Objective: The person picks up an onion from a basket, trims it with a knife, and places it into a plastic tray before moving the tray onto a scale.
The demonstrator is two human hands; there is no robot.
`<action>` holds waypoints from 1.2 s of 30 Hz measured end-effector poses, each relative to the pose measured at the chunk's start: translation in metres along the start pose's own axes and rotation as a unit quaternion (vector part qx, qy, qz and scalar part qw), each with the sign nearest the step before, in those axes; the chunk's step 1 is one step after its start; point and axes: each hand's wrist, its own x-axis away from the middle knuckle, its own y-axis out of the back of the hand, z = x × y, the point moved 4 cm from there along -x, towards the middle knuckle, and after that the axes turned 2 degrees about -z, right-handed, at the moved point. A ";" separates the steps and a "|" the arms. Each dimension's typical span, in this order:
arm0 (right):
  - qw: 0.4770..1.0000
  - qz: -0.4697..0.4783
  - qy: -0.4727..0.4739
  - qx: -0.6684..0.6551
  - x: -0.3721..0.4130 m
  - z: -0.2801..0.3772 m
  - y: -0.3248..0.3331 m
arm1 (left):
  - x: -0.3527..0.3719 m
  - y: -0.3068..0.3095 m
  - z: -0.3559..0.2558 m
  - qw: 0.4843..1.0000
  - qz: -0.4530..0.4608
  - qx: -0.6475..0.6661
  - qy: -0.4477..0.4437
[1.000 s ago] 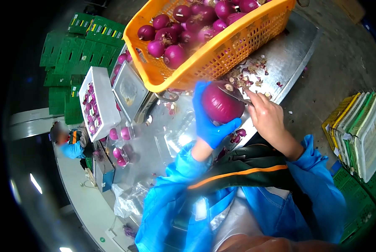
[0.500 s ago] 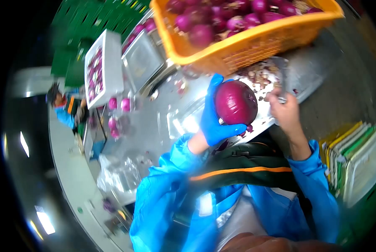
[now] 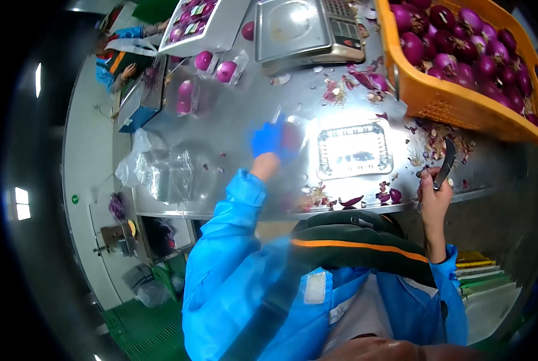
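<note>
My left hand [image 3: 269,142], in a blue glove, is smeared by motion over the metal table [image 3: 233,180]. A red onion [image 3: 290,137] shows as a blurred patch against its fingers, with the blurred edge of clear plastic beside it. To the right of that hand lies a clear plastic tray [image 3: 354,149] with bright glare on it. My bare right hand [image 3: 435,195] grips a knife [image 3: 446,161] with a dark curved blade pointing up, near the table's front edge. Onion skins [image 3: 395,195] and scraps lie around the tray.
An orange crate [image 3: 461,99] of red onions stands at the right back. A weighing scale [image 3: 308,33] is at the back middle. Packed onions [image 3: 225,71] and a white box [image 3: 212,33] are at the left back, near another person [image 3: 124,63]. Plastic bags [image 3: 160,171] lie at left.
My left hand has moved left with the onion, away from the knife hand. The view has turned, showing the clear tray and more of the table. The knife stays in my right hand.
</note>
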 end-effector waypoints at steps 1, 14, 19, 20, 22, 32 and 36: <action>1.000 -0.003 -0.010 -0.012 -0.001 -0.001 -0.005 | 0.000 -0.011 0.005 1.000 0.000 0.009 0.012; 0.999 -0.031 -0.012 -0.001 -0.011 -0.017 -0.052 | -0.096 -0.040 0.177 0.983 -0.131 0.121 0.034; 1.000 -0.025 -0.012 0.009 -0.011 -0.007 -0.064 | -0.153 -0.006 0.283 0.961 -0.227 -0.042 0.152; 1.000 -0.023 -0.016 0.000 -0.011 -0.006 -0.065 | -0.159 -0.006 0.293 0.938 -0.272 -0.120 0.177; 0.999 -0.051 0.005 0.012 -0.014 -0.010 -0.064 | -0.166 0.016 0.268 0.934 -0.345 -0.024 0.088; 0.998 -0.059 0.033 -0.012 -0.017 -0.001 -0.049 | 0.048 -0.040 -0.134 0.884 0.143 0.163 -0.414; 0.992 -0.112 0.049 0.006 -0.014 -0.046 -0.012 | 0.056 -0.027 -0.140 0.904 0.177 0.055 -0.386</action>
